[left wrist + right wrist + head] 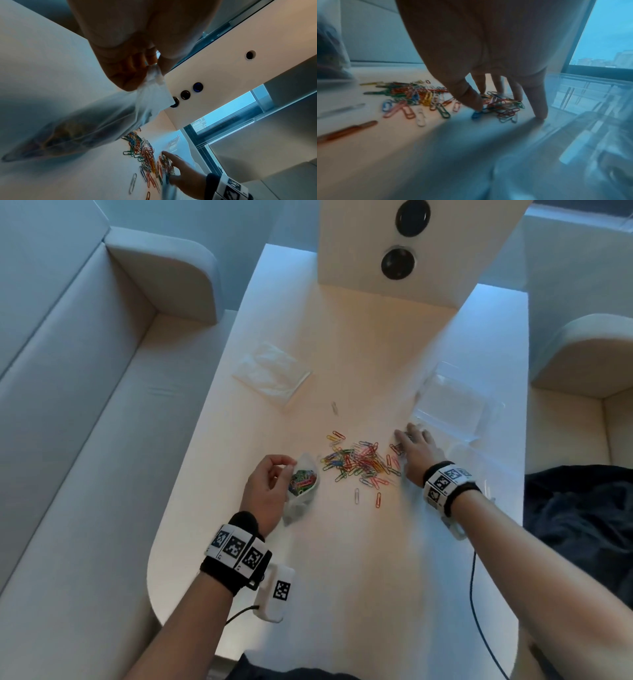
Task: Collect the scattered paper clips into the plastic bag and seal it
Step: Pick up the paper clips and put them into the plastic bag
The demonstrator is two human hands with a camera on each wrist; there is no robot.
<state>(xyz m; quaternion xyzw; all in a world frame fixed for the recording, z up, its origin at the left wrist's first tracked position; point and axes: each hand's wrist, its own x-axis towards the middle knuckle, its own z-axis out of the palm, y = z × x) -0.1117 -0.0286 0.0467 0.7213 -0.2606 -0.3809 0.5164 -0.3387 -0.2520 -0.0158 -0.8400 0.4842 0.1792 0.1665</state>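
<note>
We see a loose heap of coloured paper clips point(359, 462) spread on the white tabletop, a few strays lying just nearer us. Left of the heap, a small clear plastic bag point(301, 491) stands open-mouthed, its rim pinched up, already holding a clump of clips

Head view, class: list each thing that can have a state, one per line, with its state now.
plastic bag: open, partly filled, pinched at its rim.
left hand: pinching the bag.
right hand: fingers spread on the clips.
paper clips: loose on the table.
clear box: open, empty.
</note>
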